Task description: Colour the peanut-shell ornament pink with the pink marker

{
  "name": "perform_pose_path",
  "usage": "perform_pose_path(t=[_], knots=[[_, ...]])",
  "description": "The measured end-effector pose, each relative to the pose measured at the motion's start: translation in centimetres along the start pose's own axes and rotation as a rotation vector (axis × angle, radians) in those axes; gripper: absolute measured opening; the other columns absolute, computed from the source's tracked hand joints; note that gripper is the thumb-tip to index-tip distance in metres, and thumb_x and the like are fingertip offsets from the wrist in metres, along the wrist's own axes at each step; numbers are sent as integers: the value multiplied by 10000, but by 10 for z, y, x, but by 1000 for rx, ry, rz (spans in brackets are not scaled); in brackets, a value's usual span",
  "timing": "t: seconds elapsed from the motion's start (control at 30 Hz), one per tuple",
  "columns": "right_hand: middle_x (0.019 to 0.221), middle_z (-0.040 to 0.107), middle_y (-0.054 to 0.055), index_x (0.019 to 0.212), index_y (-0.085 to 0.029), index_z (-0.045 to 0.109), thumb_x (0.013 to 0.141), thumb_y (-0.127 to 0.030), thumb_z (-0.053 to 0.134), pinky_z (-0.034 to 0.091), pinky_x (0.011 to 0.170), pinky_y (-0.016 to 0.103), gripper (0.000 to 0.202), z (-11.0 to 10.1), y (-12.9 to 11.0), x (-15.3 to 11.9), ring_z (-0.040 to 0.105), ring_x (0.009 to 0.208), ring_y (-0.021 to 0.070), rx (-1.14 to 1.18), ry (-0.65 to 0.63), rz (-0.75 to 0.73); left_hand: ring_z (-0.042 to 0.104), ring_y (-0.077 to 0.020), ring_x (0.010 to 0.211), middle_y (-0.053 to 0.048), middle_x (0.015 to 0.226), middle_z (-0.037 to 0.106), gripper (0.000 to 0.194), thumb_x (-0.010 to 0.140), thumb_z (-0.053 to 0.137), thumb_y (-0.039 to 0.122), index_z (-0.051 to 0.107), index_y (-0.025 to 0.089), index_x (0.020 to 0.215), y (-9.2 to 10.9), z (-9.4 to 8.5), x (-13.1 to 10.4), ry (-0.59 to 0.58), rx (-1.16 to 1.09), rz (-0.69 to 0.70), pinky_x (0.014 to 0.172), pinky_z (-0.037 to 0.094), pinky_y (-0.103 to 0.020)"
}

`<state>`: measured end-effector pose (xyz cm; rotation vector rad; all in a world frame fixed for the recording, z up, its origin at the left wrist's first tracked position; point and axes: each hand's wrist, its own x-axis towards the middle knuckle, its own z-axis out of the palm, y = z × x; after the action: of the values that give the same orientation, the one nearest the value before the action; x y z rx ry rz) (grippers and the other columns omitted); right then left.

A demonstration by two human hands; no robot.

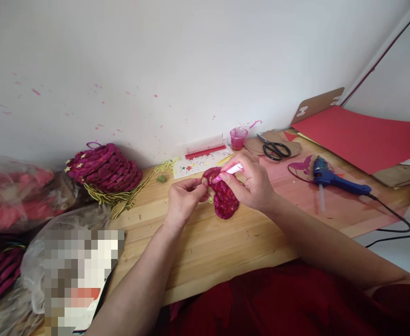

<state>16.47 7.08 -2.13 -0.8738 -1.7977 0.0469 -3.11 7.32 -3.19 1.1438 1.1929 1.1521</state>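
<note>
Between my hands, above the wooden table (149,224), is a bumpy magenta ornament (224,198) with a rounded lower end. My left hand (186,198) is closed, thumb and fingers pinching the ornament's upper left edge. A few pale yellow strands show beside those fingertips. In my right hand (254,182) a white and pink marker (233,171) is gripped, its pink end pointing down left at the ornament's upper part. My fingers partly hide that contact, so I cannot tell whether the end touches the surface.
A stack of magenta ornaments (107,170) with yellow strings leans at the left wall. Behind my hands are a star-strewn sheet (200,163) and a pink cup (239,137). Right lie scissors (278,148), a corded blue glue gun (341,179) and red paper (362,137). Plastic bags (37,261) crowd the left.
</note>
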Motion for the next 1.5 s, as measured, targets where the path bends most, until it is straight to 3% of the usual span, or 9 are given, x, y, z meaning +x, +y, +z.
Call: perform_pose_path(t=[0.13, 0.3, 0.5, 1.0, 1.13, 1.3, 1.5], knots=[[853, 747, 14, 938, -251, 618, 972, -257, 671, 448, 838, 430, 64, -2, -2, 2, 679, 868, 224, -33, 65, -1, 654, -143, 560, -59, 639, 745, 449, 576, 960, 528, 841, 139, 767, 1, 1, -1, -1, 11, 12, 561, 554, -238], [829, 727, 11, 911, -252, 619, 951, -265, 690, 460, 805, 419, 83, -4, -3, 2, 671, 830, 218, 19, 17, 21, 649, -146, 565, -56, 656, 746, 435, 575, 955, 521, 840, 144, 758, 1, 1, -1, -7, 22, 27, 560, 546, -242], [853, 741, 16, 929, -253, 612, 980, -264, 656, 463, 790, 414, 69, -5, -1, 4, 671, 829, 214, 35, 87, 58, 633, -135, 565, -50, 651, 737, 418, 596, 933, 514, 842, 143, 765, 2, 1, -2, -7, 36, 34, 558, 532, -237], [844, 730, 16, 917, -245, 624, 955, -240, 675, 460, 826, 417, 64, -5, -2, 4, 677, 852, 221, 24, 24, -13, 609, -127, 561, -33, 638, 717, 423, 610, 932, 510, 855, 145, 810, 1, 1, -3, -25, 37, 42, 551, 515, -232], [872, 731, 27, 930, -241, 624, 963, -256, 668, 472, 786, 392, 57, -6, 3, 4, 669, 832, 211, 41, 71, 67, 618, -122, 562, -39, 650, 731, 449, 601, 948, 530, 857, 144, 812, -2, 0, -1, -34, 14, 28, 563, 529, -230], [800, 670, -11, 935, -241, 591, 986, -308, 653, 488, 658, 315, 104, -6, 7, 6, 625, 658, 146, 313, 43, 242, 635, -124, 566, -50, 696, 759, 477, 568, 974, 521, 863, 145, 840, 1, -1, 0, -44, -28, -2, 584, 556, -243], [790, 646, -27, 918, -241, 572, 967, -386, 708, 498, 629, 282, 205, -7, 6, 9, 625, 619, 122, 381, 35, 280, 620, -123, 540, -56, 691, 758, 523, 503, 1000, 527, 855, 133, 815, 6, 1, -1, -23, -37, -24, 573, 561, -260]])
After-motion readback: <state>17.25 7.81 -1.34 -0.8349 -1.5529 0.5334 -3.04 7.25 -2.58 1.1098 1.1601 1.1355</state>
